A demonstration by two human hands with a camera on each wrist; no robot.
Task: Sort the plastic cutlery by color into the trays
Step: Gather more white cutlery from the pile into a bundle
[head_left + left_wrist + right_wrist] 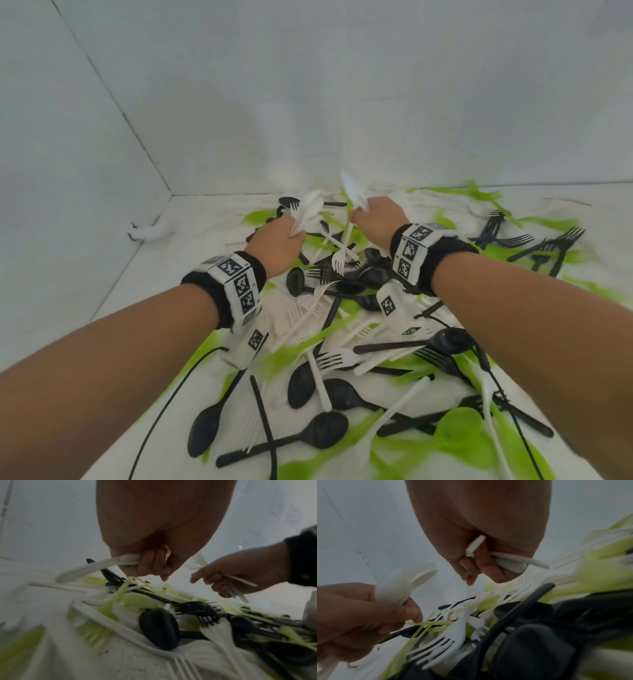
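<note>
Plastic cutlery (346, 329) in white, black and lime green is heaped in a loose, tangled pile on a white surface (113, 301), spread from the near edge of the head view up to the foot of a white wall (308, 102). Forks, spoons and knives of all three colours are seen mixed together, lying across one another.

A bunch of white pieces (306, 212), at least one fork and some spoons, is gripped by the left hand (274, 245); its fingers (150, 563) are curled tight round the handles, with the bowls and tines sticking up above the fist. A second bunch of white cutlery (354, 190) is held by the right hand (378, 221), whose fingers (476, 566) are likewise curled round the handles, a white spoon bowl rising above the knuckles. Both hands are raised just above the far part of the pile, close to each other but apart.

A black band with printed square markers is worn on each wrist, and a black cable (161, 418) is trailed over the surface by the left forearm. A small white object (150, 233), not identifiable, is seen near the left corner.
</note>
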